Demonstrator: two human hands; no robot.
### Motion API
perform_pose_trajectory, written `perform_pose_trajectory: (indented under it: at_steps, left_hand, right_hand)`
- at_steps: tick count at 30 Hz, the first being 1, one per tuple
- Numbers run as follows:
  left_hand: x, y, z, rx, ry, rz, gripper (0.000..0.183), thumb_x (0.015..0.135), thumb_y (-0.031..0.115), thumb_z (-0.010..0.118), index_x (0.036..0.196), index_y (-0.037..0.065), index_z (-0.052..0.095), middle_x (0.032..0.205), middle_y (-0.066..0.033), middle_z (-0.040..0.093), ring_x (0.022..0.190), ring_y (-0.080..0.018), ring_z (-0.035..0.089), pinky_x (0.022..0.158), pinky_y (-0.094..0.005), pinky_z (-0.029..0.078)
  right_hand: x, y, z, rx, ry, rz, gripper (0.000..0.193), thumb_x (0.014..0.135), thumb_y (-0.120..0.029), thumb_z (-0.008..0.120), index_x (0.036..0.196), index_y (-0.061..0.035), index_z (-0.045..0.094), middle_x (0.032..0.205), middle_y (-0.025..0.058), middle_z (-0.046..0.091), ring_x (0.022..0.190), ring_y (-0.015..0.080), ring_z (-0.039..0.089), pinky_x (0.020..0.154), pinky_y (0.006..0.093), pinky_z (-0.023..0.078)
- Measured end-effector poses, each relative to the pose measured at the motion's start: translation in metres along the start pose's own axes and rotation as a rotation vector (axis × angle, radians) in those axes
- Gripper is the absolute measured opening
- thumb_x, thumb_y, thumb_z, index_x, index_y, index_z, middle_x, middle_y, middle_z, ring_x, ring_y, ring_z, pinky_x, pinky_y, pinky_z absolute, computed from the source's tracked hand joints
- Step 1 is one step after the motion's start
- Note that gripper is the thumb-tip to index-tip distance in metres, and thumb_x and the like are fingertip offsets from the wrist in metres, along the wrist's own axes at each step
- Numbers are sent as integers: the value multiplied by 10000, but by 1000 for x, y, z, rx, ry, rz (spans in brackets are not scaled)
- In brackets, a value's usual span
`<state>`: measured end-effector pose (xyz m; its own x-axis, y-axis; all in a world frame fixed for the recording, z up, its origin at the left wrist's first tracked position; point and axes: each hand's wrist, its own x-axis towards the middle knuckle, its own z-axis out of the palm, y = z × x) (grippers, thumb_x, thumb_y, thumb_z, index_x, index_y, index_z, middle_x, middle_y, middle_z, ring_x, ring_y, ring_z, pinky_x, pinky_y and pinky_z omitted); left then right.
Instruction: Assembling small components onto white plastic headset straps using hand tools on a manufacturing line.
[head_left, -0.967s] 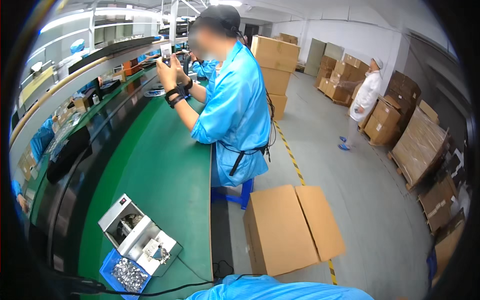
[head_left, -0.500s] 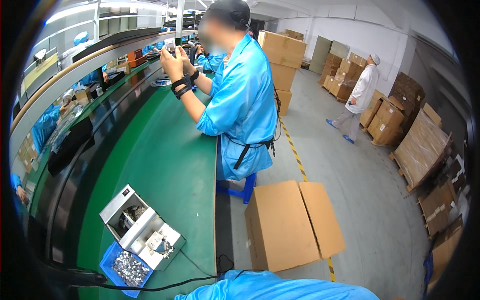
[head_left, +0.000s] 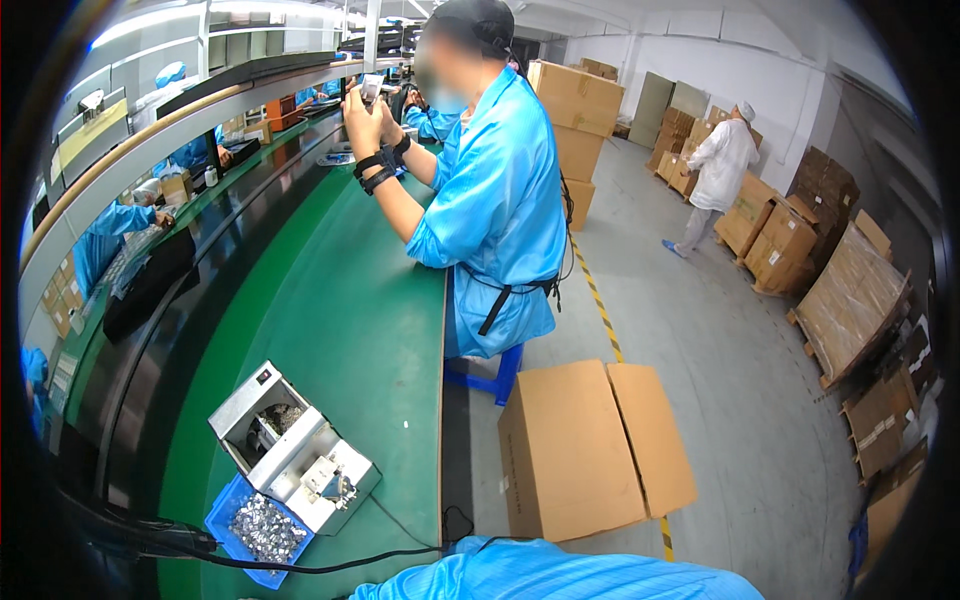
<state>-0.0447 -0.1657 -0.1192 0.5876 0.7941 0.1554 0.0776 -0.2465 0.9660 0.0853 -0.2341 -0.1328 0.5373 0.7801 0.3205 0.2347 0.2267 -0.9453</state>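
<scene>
- One grey metal machine (head_left: 290, 450) stands at the near end of the green bench (head_left: 340, 330), with one blue tray (head_left: 222, 512) of small silver parts touching its front corner.
- Neither of the wearer's hands is in view, so their grip cannot be told; only a blue sleeve (head_left: 560, 575) shows at the lower edge.
- One open cardboard box (head_left: 590, 450) sits on the floor just beside the bench edge.
- One co-worker (head_left: 495, 200) on a blue stool (head_left: 490, 370) lifts both hands clasped on a small object.
- Wide grey floor lies open to the right.
</scene>
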Motion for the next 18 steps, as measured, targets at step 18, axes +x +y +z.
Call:
perform_pose_trajectory:
  at_steps: [18]
  left_hand:
    - [1, -1, 1, -11, -9, -3, 152, 1002, 99, 562, 1017, -19, 657, 749, -5, 531, 656, -104, 433, 584, -244, 360]
  right_hand:
    - [0, 0, -4, 14, -8, 16, 119, 817, -186, 634, 808, -84, 695, 765, 103, 714, 707, 294, 695, 625, 401, 525]
